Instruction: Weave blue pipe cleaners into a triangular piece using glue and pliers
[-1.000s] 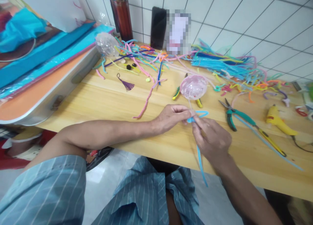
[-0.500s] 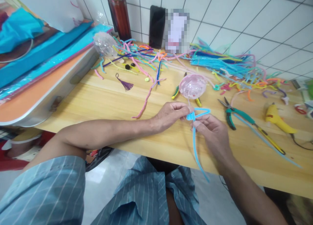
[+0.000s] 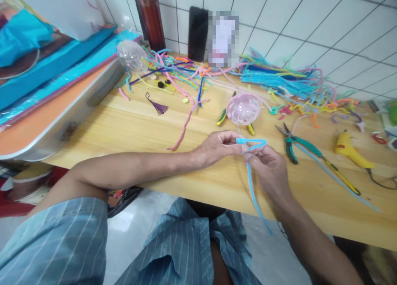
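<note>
Both my hands meet over the wooden table (image 3: 130,128), pinching a light blue pipe cleaner (image 3: 254,194). My left hand (image 3: 218,146) grips its bent top end between thumb and fingers. My right hand (image 3: 269,169) pinches the same piece just to the right, where it forms a small flat loop. The long tail hangs down past the table's front edge toward my lap. A pink translucent ball (image 3: 243,108) lies just beyond my hands.
Green-handled pliers (image 3: 293,143), a yellow glue gun (image 3: 352,149) and a long blue pipe cleaner lie to the right. A heap of coloured pipe cleaners (image 3: 279,84) runs along the tiled wall. A purple tassel (image 3: 158,107), a clear ball (image 3: 130,55), a red bottle and stacked sheets are at left.
The loop at the top of the blue pipe cleaner has been pulled flatter and wider between my hands. The hanging tail has swung slightly to the right.
</note>
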A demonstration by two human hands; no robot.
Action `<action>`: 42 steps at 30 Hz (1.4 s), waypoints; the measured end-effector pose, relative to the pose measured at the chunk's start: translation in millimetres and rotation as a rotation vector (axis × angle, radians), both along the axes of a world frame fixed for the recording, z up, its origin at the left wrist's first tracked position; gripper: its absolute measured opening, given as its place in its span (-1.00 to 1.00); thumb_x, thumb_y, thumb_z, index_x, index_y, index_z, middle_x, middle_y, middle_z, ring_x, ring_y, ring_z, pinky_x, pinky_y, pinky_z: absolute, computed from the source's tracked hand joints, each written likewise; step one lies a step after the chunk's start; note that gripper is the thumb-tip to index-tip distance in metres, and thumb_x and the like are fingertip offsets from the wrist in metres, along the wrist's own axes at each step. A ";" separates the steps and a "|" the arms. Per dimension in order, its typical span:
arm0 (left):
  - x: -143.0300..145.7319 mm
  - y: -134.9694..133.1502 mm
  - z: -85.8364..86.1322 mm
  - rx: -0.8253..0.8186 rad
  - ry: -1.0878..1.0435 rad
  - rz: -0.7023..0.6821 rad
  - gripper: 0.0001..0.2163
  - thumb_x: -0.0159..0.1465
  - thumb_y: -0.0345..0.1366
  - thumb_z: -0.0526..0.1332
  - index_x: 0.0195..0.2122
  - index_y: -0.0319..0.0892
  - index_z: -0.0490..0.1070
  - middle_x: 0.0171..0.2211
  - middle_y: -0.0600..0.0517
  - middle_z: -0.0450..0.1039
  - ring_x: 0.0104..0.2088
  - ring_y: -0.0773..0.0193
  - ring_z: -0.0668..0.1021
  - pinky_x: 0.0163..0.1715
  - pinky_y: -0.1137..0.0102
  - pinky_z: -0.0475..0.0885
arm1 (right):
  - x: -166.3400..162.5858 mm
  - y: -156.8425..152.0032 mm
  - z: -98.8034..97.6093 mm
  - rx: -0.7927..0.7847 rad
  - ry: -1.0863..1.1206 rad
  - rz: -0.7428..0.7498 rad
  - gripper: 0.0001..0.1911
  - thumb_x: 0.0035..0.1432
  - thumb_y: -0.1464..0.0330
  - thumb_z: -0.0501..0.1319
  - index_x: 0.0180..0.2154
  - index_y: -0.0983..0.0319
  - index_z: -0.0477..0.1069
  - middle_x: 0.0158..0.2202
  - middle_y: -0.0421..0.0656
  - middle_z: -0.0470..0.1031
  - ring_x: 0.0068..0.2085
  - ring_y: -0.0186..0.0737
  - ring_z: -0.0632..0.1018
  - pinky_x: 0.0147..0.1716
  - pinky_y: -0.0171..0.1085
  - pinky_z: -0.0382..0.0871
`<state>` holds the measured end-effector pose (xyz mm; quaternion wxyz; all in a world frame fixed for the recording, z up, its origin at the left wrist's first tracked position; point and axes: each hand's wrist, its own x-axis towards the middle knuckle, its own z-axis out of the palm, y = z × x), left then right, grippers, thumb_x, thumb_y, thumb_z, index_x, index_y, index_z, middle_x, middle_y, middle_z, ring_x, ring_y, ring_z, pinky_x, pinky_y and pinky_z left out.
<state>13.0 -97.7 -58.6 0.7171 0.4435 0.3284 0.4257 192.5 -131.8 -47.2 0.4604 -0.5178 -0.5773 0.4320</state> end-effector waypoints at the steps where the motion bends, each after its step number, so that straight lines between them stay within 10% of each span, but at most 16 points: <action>1: 0.2 -0.4 -0.8 0.007 0.006 0.009 -0.57 -0.02 -0.04 0.58 -0.30 -0.24 0.56 -0.42 0.13 0.46 -0.38 0.41 0.42 -0.26 0.41 0.31 | 0.2 0.1 -0.7 0.010 -0.004 -0.007 -0.91 0.03 0.40 0.38 -0.47 0.14 0.51 -0.53 -0.28 0.52 -0.48 -0.32 0.45 -0.45 -0.29 0.36; 36: -5.4 -1.2 3.6 -0.006 0.107 0.004 -0.62 0.08 0.00 0.51 -0.47 -0.25 0.52 -0.52 0.11 0.45 -0.44 0.41 0.46 -0.32 0.44 0.37 | 6.4 0.1 -10.5 0.017 -0.106 0.066 -0.94 0.18 0.31 0.37 -0.34 0.13 0.56 -0.40 -0.21 0.63 -0.35 -0.19 0.61 -0.23 -0.15 0.53; 42: -3.6 -0.4 -2.3 -0.123 0.001 -0.024 -0.68 0.11 -0.09 0.51 -0.45 -0.26 0.52 -0.49 0.08 0.49 -0.43 0.40 0.50 -0.32 0.44 0.43 | 24.1 2.3 -5.7 0.520 -0.464 -0.091 -0.66 0.19 0.35 0.41 0.01 0.05 0.54 -0.07 -0.10 0.62 -0.15 -0.08 0.62 -0.12 -0.02 0.56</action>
